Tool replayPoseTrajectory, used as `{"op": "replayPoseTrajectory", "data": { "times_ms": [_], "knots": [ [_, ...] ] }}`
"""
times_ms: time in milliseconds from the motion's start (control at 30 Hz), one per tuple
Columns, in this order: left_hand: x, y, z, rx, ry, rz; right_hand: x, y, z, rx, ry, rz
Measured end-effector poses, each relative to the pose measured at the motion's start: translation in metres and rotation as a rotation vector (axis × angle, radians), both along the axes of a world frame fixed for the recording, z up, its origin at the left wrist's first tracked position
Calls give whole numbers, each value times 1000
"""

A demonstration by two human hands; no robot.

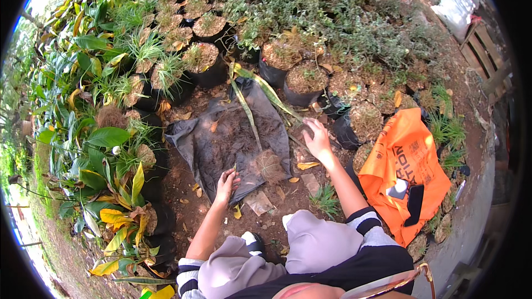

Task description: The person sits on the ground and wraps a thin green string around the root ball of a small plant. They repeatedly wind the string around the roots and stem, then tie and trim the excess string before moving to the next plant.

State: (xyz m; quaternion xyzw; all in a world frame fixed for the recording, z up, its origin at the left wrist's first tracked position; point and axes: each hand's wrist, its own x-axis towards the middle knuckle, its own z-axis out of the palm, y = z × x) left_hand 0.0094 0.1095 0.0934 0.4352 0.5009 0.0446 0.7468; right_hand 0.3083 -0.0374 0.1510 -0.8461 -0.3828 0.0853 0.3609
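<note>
A dark plastic sheet (195, 132) lies on the soil before me, with loose dark soil and fine roots on it. My left hand (226, 184) is over its near edge, fingers bent; a tiny greenish tip shows at the fingertips, too small to identify. My right hand (318, 137) reaches past the sheet's right side, thumb apart from the forefinger. Its fingertips meet the thin end of a long yellow-edged snake plant leaf (270, 91); whether they grip it is unclear. A second narrow leaf (245, 108) runs down to a round, fibrous root ball (269, 167) on the sheet.
Black grow bags (305, 85) with low plants curve around the far side. Broad-leaved plants (108, 137) crowd the left. At right, an orange bag (395, 145) bearing print carries a dark phone (415, 205) and a small pale object (397, 189). A wooden crate (484, 56) stands farther right.
</note>
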Motion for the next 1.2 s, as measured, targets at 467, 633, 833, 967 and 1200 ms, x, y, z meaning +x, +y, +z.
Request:
{"op": "replayPoseTrajectory", "data": {
  "times_ms": [467,633,833,967,1200],
  "knots": [
    [88,46,308,597,-562,-358,3,0,313,661,296,423],
    [89,7,360,599,-874,-29,-50,59,334,710,599,599],
    [35,-4,303,701,-621,480,-115,85,292,750,856,564],
    [28,-3,312,702,-582,304,-115,89,261,660,846,459],
    [35,21,272,704,-562,174,-109,111,233,608,737,504]
  ]
}}
